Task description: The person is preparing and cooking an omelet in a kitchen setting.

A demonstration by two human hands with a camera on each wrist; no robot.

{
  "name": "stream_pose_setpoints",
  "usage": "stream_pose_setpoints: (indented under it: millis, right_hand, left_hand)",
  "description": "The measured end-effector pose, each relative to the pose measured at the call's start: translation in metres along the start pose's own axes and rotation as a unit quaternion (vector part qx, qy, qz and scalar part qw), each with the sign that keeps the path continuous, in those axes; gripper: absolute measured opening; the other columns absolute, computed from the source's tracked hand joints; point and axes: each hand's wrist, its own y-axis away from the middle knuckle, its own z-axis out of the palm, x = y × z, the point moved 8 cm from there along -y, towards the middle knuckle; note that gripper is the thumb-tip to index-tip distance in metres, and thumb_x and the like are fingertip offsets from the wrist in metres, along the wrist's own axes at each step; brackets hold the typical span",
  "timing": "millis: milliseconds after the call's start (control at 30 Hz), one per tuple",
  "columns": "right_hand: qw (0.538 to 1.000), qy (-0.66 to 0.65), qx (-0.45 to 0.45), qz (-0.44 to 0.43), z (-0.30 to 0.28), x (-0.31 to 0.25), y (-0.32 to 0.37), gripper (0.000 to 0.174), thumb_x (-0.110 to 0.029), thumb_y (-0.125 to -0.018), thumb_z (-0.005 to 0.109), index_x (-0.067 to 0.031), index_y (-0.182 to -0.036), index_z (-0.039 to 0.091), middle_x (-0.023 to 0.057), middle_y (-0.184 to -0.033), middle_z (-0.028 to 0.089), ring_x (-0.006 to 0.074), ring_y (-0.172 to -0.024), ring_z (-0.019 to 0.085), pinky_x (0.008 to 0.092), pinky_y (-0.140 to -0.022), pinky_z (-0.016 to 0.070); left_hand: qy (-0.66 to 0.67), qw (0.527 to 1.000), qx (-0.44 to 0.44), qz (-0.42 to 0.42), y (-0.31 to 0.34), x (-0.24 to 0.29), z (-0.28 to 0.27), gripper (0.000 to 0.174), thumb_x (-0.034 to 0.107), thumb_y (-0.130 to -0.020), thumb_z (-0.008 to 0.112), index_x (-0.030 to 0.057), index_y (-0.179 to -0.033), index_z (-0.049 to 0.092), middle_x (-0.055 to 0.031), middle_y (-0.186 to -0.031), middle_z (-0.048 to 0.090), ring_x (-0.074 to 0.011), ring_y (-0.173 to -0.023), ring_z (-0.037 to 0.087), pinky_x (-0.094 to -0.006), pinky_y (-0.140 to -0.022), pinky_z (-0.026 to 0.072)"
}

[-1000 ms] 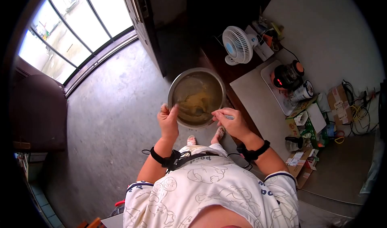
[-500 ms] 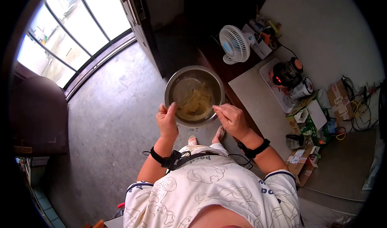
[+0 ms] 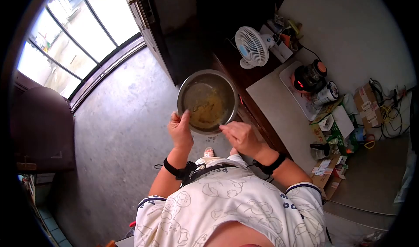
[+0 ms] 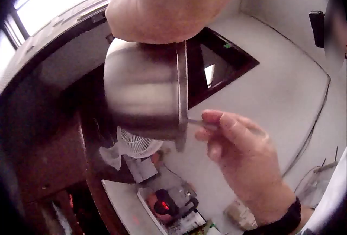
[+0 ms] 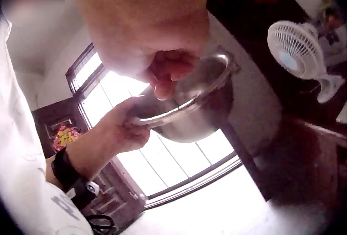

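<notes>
A round metal bowl (image 3: 185,82) with a yellowish, wet-looking mass (image 3: 208,111) low inside it is held above the floor. My left hand (image 3: 180,131) grips its left rim, thumb over the edge; the left wrist view shows the bowl's outer side (image 4: 143,91) beneath that hand. At the near right rim, my right hand (image 3: 242,138) pinches a thin handle (image 4: 201,122) that reaches into the bowl. The handle's far end is hidden. In the right wrist view the right hand (image 5: 149,39) is over the bowl (image 5: 190,124), its fingers curled.
A white fan (image 3: 252,47) stands on a dark table at the back right. Nearer, a pale counter (image 3: 273,94) bears a tray with a black appliance (image 3: 309,77), a jar, boxes and cables. A door (image 3: 150,33) stands ajar beside barred windows.
My right hand has moved left and a little nearer along the rim with the handle. The mass in the bowl has changed shape. My left hand keeps its grip on the bowl.
</notes>
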Motion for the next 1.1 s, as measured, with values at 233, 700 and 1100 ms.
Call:
stream_pose_setpoints:
  millis: [233, 700, 1100]
  right_hand:
    - [0.998, 0.064, 0.021, 0.006, -0.013, 0.015, 0.0, 0.013, -0.006, -0.077, 0.058, -0.0022, -0.088, 0.062, 0.013, -0.077, 0.061, 0.0286, -0.069, 0.059, 0.036, -0.06, 0.0474]
    - [0.999, 0.022, 0.012, -0.031, -0.004, 0.001, 0.002, 0.013, -0.005, -0.076, 0.057, -0.0002, -0.087, 0.063, 0.0142, -0.077, 0.061, 0.0287, -0.068, 0.058, 0.0362, -0.06, 0.0467]
    - [0.995, 0.069, 0.063, 0.023, -0.028, 0.026, -0.01, 0.015, -0.008, -0.078, 0.055, -0.001, -0.089, 0.062, 0.0125, -0.077, 0.061, 0.0287, -0.069, 0.058, 0.0368, -0.061, 0.0466]
  left_hand:
    - [-0.001, 0.999, 0.018, -0.036, 0.004, -0.002, 0.002, 0.01, 0.005, -0.083, 0.057, 0.0087, -0.075, 0.052, 0.0037, -0.075, 0.057, -0.0022, -0.066, 0.045, -0.018, -0.062, 0.0374]
    - [0.004, 0.999, 0.006, -0.043, -0.001, -0.008, 0.01, 0.016, 0.005, -0.083, 0.057, 0.0101, -0.071, 0.048, 0.0049, -0.071, 0.053, -0.0019, -0.065, 0.043, -0.0184, -0.06, 0.0353]
    - [-0.014, 0.998, 0.007, -0.059, 0.004, -0.012, 0.015, 0.02, 0.006, -0.083, 0.058, 0.0112, -0.068, 0.045, 0.0058, -0.069, 0.051, -0.0018, -0.063, 0.041, -0.0194, -0.057, 0.0338]
